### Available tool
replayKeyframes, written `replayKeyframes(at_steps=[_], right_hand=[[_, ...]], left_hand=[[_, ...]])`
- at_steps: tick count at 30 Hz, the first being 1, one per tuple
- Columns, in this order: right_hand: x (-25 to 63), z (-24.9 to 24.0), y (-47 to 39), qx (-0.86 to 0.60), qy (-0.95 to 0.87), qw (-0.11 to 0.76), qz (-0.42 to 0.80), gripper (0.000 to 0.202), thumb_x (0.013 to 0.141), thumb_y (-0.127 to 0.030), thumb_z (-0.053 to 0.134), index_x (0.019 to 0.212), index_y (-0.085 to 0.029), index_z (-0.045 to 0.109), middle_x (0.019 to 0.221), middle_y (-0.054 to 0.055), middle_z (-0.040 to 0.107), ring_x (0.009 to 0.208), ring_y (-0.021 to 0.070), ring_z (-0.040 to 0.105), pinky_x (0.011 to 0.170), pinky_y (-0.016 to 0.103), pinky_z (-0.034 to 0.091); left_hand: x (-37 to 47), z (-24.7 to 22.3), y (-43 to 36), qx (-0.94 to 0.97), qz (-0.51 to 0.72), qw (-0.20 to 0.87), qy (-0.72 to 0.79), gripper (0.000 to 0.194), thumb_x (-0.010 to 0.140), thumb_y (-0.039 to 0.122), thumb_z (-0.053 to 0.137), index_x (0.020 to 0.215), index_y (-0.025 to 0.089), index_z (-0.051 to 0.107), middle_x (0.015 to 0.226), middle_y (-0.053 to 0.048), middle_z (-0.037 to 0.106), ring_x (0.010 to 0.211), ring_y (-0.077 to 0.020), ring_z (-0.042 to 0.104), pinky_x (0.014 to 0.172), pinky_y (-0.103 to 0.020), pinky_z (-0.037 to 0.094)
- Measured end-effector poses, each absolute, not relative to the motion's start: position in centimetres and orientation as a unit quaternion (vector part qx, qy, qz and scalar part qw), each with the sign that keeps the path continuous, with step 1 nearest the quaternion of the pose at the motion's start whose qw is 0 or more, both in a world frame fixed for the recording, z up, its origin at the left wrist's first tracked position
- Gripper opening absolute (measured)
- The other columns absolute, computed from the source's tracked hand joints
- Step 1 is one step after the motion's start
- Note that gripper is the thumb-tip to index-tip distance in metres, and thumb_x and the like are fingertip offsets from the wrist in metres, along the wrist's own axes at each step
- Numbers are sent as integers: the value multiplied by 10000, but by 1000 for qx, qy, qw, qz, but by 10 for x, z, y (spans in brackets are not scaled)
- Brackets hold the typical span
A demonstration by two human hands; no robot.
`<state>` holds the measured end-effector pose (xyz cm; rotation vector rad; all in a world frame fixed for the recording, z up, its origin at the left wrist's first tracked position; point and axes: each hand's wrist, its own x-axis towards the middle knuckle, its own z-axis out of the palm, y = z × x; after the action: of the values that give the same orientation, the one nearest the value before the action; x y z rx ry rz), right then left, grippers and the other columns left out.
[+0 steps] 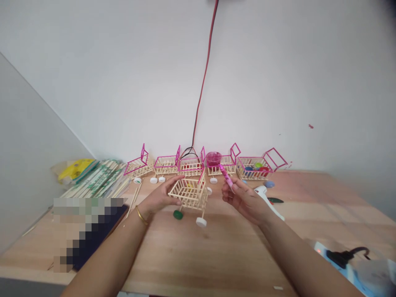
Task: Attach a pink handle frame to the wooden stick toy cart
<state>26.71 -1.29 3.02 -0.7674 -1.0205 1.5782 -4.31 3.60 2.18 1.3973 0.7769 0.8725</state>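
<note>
One small stick cart (192,202) pinched at its left side between thumb and fingers of the left hand (161,196), above or on the wooden table (198,264), cannot tell which. On this cart, one green wheel (177,214) at lower left, one white wheel (201,222) at lower right, basket rim in bare wood colour. In the right hand (247,202), one pink pen-like tool (226,176) gripped by thumb and fingers, pointing up-left toward a pink-stained cup (214,159); cannot tell if touching it. Behind, along the wall (148,82), five similar carts (167,156) with pink rims. Just beside the right hand, partly hidden, white tool (262,192); at far left, stacked sticks (102,177) and yellow bag (76,171).
</note>
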Motion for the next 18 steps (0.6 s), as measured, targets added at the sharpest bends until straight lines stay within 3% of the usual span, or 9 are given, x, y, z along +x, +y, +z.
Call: replayKeyframes(at_steps=[4, 9, 18], right_hand=[[267, 26, -15, -339, -510, 531, 585, 230, 925, -488, 676, 1027, -283, 687, 931, 0, 653, 794, 128, 528, 780, 278, 449], [268, 30, -21, -409, -593, 515, 464, 268, 962, -517, 602, 1087, -283, 647, 959, 21, 674, 898, 172, 570, 857, 311, 462], [264, 44, -27, -437, -635, 491, 407, 304, 971, -545, 551, 1051, -264, 634, 947, 26, 695, 925, 181, 627, 881, 308, 495]], left_hand=[[-42, 17, 33, 561, 400, 660, 300, 858, 531, 160, 948, 1330, 261, 652, 1498, -103, 543, 1354, -348, 501, 1091, -417, 418], [-36, 12, 30, 522, 373, 724, 256, 874, 534, 189, 964, 1340, 290, 641, 1383, -102, 635, 1243, -316, 589, 952, -358, 476], [-30, 9, 29, 541, 350, 728, 235, 888, 551, 222, 964, 1368, 268, 620, 1436, -117, 597, 1288, -330, 562, 963, -352, 463]])
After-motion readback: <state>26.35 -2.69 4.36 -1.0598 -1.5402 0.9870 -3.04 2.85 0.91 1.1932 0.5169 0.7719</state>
